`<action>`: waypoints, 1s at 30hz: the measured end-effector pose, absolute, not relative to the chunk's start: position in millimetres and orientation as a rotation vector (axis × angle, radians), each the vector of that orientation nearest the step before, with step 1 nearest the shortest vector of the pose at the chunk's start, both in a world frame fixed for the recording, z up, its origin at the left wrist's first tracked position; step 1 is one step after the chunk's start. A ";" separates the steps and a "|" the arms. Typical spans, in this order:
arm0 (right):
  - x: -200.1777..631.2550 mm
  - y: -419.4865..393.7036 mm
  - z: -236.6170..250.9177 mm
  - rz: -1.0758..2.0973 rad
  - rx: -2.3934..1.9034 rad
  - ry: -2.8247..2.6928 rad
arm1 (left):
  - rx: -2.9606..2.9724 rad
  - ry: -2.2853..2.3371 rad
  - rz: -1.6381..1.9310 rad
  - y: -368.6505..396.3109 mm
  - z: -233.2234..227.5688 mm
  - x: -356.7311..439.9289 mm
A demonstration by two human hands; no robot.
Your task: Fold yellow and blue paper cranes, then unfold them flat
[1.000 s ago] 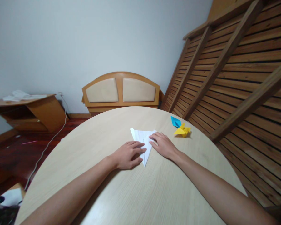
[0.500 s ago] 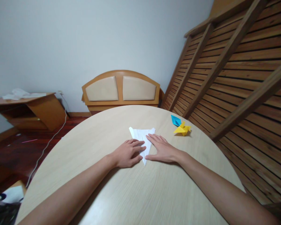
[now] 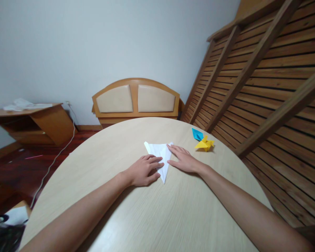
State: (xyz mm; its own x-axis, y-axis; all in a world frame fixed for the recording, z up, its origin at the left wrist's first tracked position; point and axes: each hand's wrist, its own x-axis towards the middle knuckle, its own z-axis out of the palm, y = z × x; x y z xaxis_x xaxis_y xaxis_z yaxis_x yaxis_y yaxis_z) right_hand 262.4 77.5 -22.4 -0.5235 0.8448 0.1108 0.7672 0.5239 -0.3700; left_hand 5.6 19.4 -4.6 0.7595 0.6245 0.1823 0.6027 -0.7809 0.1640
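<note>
A sheet of white paper point(image 3: 164, 151), folded to a narrow wedge, is found between the two hands on the round wooden table point(image 3: 194, 206), with its point turned toward the wearer and its broad edge lying beyond the fingertips. By the left hand point(image 3: 145, 170) the paper's left side is covered, palm down; the fingers are slightly spread and laid on the sheet, with the thumb set near the point. By the right hand point(image 3: 185, 160) the right edge is met, with the fingers extended and the thumb held well apart from them; whether the edge is lightly pinched there cannot be told.

The step in hand is judged to be the setting and flattening of a fold along the right side, the sheet being steadied by the left hand. Near the broad edge, a small corner is seen jutting out beyond the left hand's fingers. For the next move, steady pressure from the left hand seems to be called for, with the right edge lined up before the crease is run firmly toward the point; should the sheet be let slip, a skewed crease could result.

Beyond and to the right of the right hand, a yellow origami bird point(image 3: 204, 144) is seen, with a blue folded paper piece point(image 3: 197, 134) just behind it.
</note>
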 end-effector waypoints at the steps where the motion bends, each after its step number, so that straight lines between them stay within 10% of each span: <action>1: 262.2 79.2 -23.6 0.391 -1.367 -2.476 | 2.856 0.998 0.353 19.3 -4.2 5.7; 30: 242.5 48.9 -8.1 0.284 -0.880 -2.634 | 2.911 1.297 0.460 20.8 -0.5 11.2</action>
